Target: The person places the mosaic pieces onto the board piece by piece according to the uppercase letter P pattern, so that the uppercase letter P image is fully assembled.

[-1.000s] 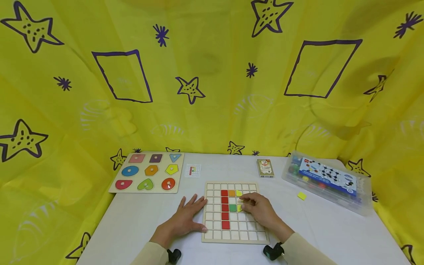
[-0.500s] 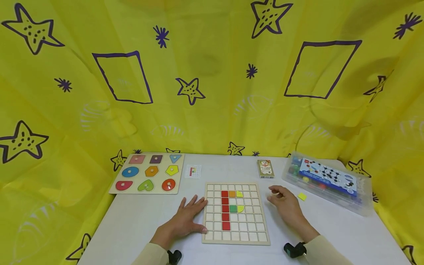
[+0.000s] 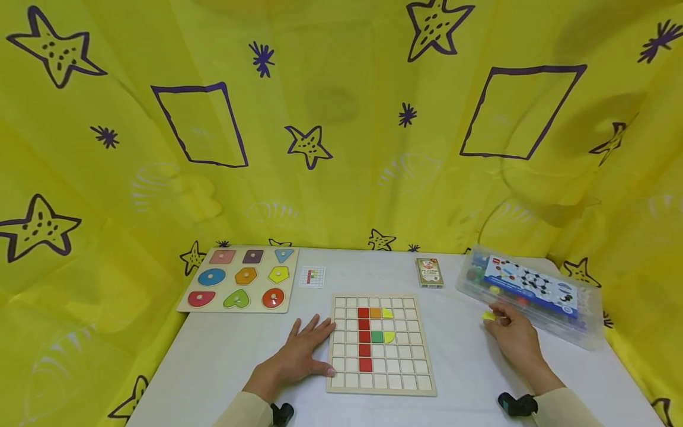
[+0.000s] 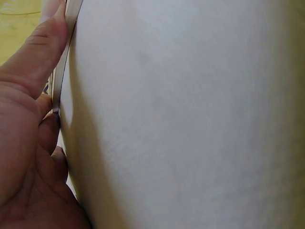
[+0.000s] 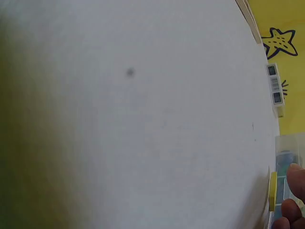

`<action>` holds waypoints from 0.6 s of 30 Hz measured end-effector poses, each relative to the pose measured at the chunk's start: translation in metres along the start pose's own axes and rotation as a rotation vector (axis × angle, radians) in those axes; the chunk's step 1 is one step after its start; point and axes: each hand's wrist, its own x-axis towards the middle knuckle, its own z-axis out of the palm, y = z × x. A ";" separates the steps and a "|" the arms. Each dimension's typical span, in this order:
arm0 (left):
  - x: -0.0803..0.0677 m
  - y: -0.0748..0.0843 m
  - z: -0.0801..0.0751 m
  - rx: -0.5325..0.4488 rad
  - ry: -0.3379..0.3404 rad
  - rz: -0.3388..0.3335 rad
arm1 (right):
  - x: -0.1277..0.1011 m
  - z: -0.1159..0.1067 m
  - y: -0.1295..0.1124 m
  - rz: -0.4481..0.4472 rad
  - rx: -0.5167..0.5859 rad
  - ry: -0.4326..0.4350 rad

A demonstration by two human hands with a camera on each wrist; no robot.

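In the head view a wooden grid board (image 3: 402, 382) lies on the table. A column of red tiles (image 3: 364, 337), an orange tile (image 3: 376, 313), a green tile (image 3: 377, 337) and two yellow rounded tiles, one a yellow quarter-round tile (image 3: 389, 337), sit in its cells. My left hand (image 3: 299, 351) rests with spread fingers against the board's left edge; the left wrist view shows the thumb (image 4: 40, 52) along the rim. Right of the board, my right hand (image 3: 516, 338) pinches a loose yellow tile (image 3: 488, 315) by its right side. In the right wrist view, that tile appears edge-on beside the fingertips (image 5: 295, 179).
A shape puzzle board (image 3: 210, 261) stands at the back left, beside a small pattern card (image 3: 312, 277). Toward the back are a playing card box (image 3: 429, 273) and a clear plastic case (image 3: 533, 296), the case just beyond my right hand. A yellow curtain (image 3: 341, 196) encloses the table.
My right hand has left the yellow tile on the board and moved right to the loose yellow tile, its fingers now closed on it. The left hand has stayed at the board's edge.
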 end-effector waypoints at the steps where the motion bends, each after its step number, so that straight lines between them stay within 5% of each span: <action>1: 0.000 0.000 0.000 -0.001 0.000 -0.001 | 0.000 -0.001 0.002 0.001 -0.005 -0.002; 18: 0.000 0.002 0.000 0.017 -0.008 -0.021 | 0.004 0.000 0.008 -0.127 -0.108 -0.067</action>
